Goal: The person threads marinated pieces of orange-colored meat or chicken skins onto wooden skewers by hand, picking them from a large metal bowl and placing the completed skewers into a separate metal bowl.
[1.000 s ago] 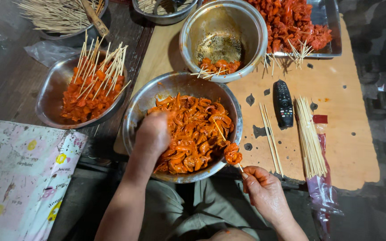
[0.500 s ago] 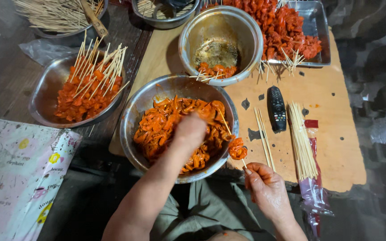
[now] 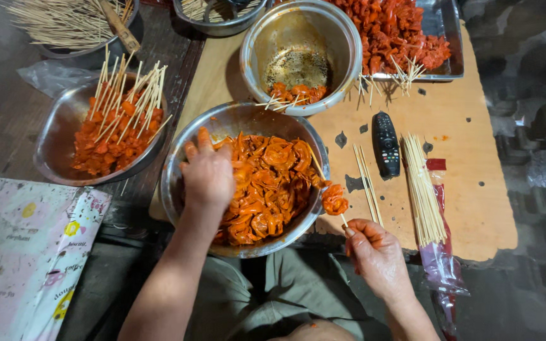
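**Inspector:** Largest items first. What carries the work?

**Assistant:** A tan wooden desk [image 3: 469, 183], marked with dark spots. At its near left edge stands a large steel bowl [image 3: 178, 189] heaped with orange marinated meat [image 3: 273, 189]. Behind it, at the far edge, a second steel bowl [image 3: 342, 38] holds a few loaded sticks. A metal tray [image 3: 450, 38] of red meat fills the far right corner.

**Inspector:** Beyond the desk?

**Assistant:** To the left, on dark planks, a side bowl [image 3: 52, 139] packed with finished skewers.

**Inspector:** The hands?

**Assistant:** The left hand [image 3: 206, 177] lies inside the large bowl, on the meat at its left side; fingers spread, grip slack, nothing visibly pinched. The right hand [image 3: 377, 256] sits off the desk's near edge, its grip pinched on a thin skewer [image 3: 343, 219] whose tip carries a folded meat piece [image 3: 335, 199] just beside the large bowl's right rim.

**Inspector:** Smaller items?

**Assistant:** A bundle of bare sticks [image 3: 424, 189] near the right edge, partly in a plastic sleeve; a black remote control [image 3: 385, 144] mid-desk; a few loose sticks [image 3: 368, 183] between remote and bowl.
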